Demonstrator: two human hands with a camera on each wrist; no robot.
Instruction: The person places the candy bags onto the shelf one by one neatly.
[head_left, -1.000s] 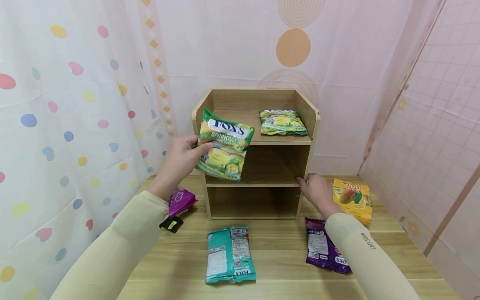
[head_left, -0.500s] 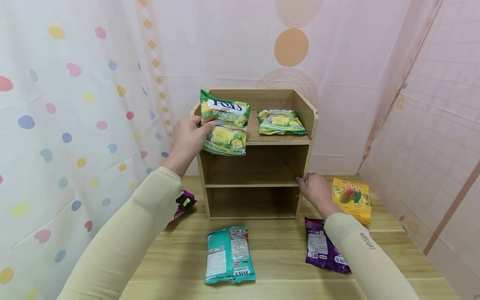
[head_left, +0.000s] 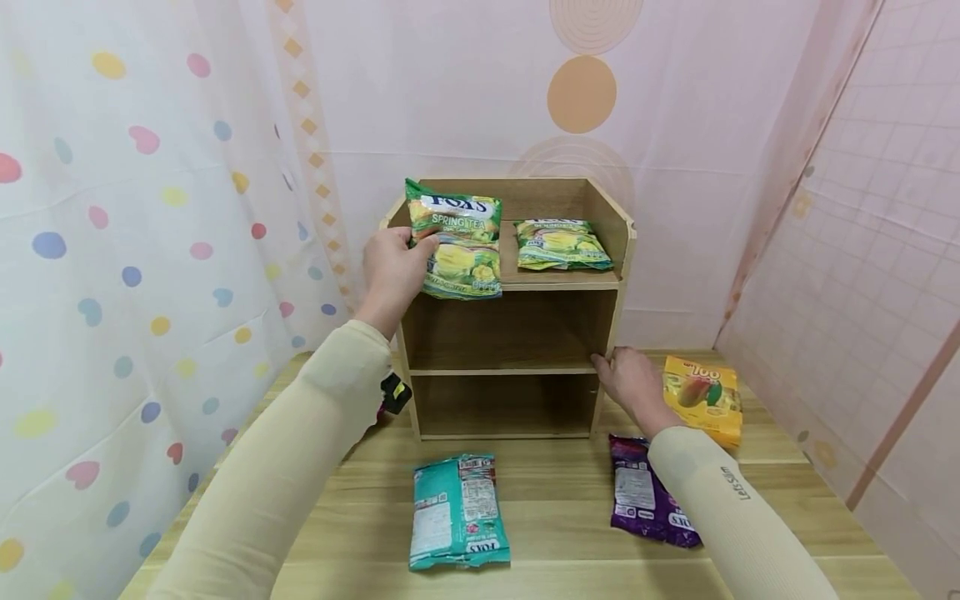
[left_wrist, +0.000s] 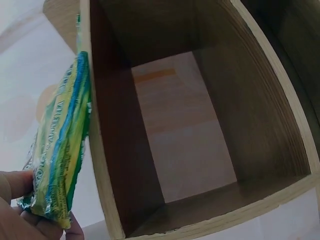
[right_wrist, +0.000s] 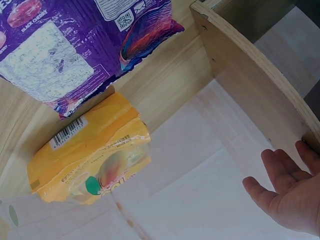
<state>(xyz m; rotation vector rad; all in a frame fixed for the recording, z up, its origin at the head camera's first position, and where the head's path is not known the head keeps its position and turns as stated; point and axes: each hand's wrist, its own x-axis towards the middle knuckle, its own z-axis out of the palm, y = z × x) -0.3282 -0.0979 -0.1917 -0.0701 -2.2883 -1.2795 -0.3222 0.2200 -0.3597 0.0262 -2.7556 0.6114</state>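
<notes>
Candy bag [head_left: 465, 242] held up at left

From where I stand, the left grip [head_left: 396, 268] pinches the candy bag by its left edge, leaving its printed front mostly clear, at the front of the top tier of the wooden shelf [head_left: 517, 372]. A matching bag [head_left: 562, 246] lies on that tier, farther right. The right grip [head_left: 633, 383] holds the shelf's right front edge, probably to steady it. A teal packet [head_left: 459, 512] lies nearer, on the desk [head_left: 558, 517].

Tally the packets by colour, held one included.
Green packets: 2, one in the left hand, one on the shelf
Teal packet: 1
Purple packet: 1
Yellow packet: 1
Black-and-magenta packet: 1, partly hidden behind the left sleeve
Total: 6
</notes>
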